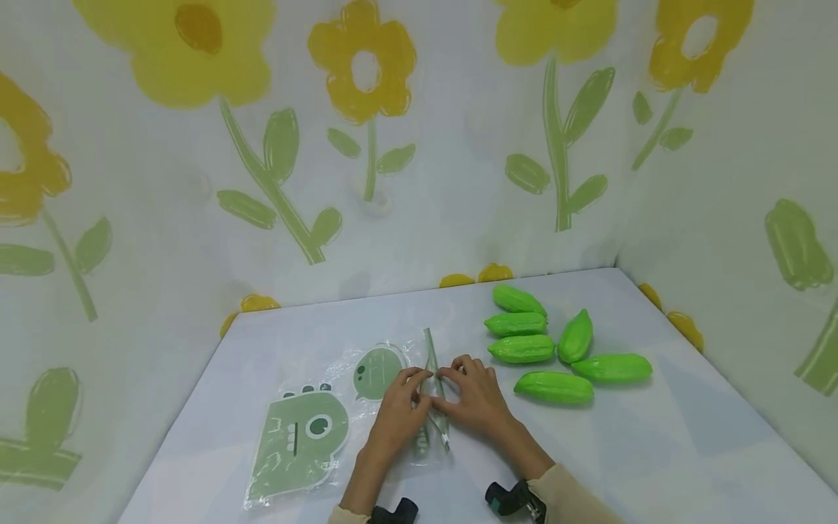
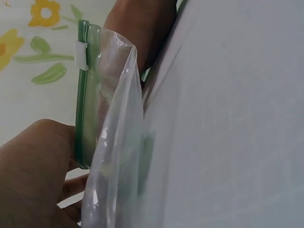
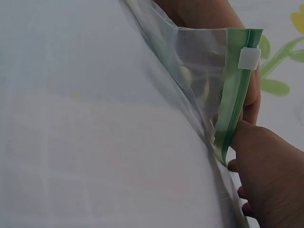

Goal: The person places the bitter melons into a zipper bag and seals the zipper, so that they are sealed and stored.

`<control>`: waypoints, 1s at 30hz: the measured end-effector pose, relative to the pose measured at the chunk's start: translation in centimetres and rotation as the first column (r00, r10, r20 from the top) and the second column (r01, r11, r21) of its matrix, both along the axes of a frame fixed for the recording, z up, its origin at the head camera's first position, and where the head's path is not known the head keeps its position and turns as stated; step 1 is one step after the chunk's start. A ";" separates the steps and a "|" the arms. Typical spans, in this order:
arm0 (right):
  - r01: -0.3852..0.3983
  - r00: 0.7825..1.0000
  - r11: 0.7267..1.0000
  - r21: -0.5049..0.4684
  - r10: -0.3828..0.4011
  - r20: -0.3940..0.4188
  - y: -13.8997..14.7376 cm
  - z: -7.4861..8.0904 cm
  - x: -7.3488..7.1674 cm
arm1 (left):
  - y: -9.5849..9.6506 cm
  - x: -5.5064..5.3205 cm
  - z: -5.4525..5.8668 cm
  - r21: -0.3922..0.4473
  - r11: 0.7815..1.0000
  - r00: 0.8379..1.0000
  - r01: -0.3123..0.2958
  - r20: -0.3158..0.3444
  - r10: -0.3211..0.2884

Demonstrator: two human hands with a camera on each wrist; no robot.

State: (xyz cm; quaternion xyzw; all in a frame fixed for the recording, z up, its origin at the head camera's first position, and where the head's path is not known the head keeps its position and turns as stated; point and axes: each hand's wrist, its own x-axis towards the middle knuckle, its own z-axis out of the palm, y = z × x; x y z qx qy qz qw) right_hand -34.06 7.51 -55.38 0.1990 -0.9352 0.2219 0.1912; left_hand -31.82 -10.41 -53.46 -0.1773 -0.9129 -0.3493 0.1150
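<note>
A clear plastic slider bag [image 1: 297, 444] with a green cartoon dinosaur print lies on the table, its mouth toward the right. My left hand [image 1: 396, 409] pinches the left side of the green zip strip [image 2: 83, 109]. From the other side my right hand [image 1: 483, 400] pinches the same strip near its middle. Between the fingertips the two edges stand slightly parted. A white slider [image 3: 249, 58] sits near the end of the strip closest to me. No contents show inside the bag.
Several bright green ridged gourds [image 1: 555, 388] lie to the right of my right hand, toward the back. The white table [image 1: 655, 444] meets walls painted with yellow flowers [image 1: 362, 62] behind and at the sides. Each wrist carries a small black camera [image 1: 513, 499].
</note>
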 end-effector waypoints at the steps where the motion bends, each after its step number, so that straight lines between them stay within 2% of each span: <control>1: -0.003 1.000 1.000 -0.004 0.003 -0.003 -0.1 -0.1 0.1 | -0.1 0.1 0.1 -0.033 0.999 1.000 0.010 0.017 -0.010; 6: -0.032 0.999 0.999 -0.009 0.032 -0.006 -0.4 -0.4 0.3 | -0.7 0.6 0.7 -0.156 0.985 0.994 0.077 0.092 -0.063; 8: -0.040 0.999 0.999 -0.003 0.040 -0.012 -0.4 -0.4 0.3 | -0.9 0.6 0.7 -0.125 0.988 0.989 0.087 0.130 -0.071; 11: -0.045 0.999 0.999 0.009 0.045 -0.023 -0.3 -0.2 0.2 | -1.0 0.5 0.5 -0.030 0.997 0.985 0.074 0.158 -0.068; 14: -0.046 0.999 0.999 0.016 0.047 -0.021 -0.1 0.0 0.2 | -1.1 0.3 0.5 0.058 0.997 0.988 0.050 0.146 -0.058; 18: -0.046 0.999 0.999 0.021 0.047 -0.001 0.1 0.2 0.0 | -1.3 0.2 0.6 0.110 0.993 0.991 0.051 0.120 -0.065; 30: -0.035 0.999 0.999 0.019 0.034 0.022 0.3 0.3 0.2 | -2.1 0.3 1.2 0.051 0.995 0.987 0.084 0.134 -0.090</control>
